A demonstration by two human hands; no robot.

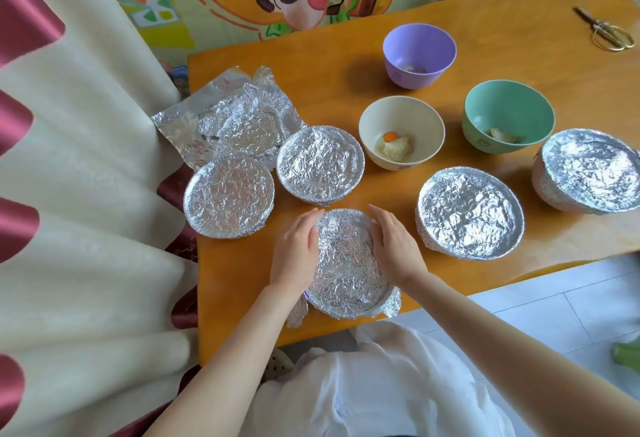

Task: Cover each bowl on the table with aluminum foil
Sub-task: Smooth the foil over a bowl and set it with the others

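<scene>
The step in hand looks like the crimping of one bowl (pixel 346 263), which sits on the table (pixel 502 3) on the person's side of the cream bowl (pixel 401 131), slightly to its left. Foil (pixel 349 293) already lies across its mouth, with loose flaps sticking out at the near edge. The left hand (pixel 296 249) and right hand (pixel 394 246) flank it. Their fingers are nearly straight and close together, and they press flat against the foil at the rim, gripping nothing.

Next, the near flaps probably need folding down. After that, a fresh sheet from the foil pile (pixel 235 118), far left of the cream bowl, would be needed.

Four covered bowls stand around the cream bowl: one (pixel 320 163) just left, another (pixel 228 196) further left, one (pixel 471 213) near right, and one (pixel 588 170) far right. Their contents are hidden.

Three bowls are uncovered. The cream bowl holds a pale lump and an orange bit. The green bowl (pixel 509 114), on its right, holds a small brownish scrap. The purple bowl (pixel 419 54), beyond it, holds something too small to make out.
</scene>
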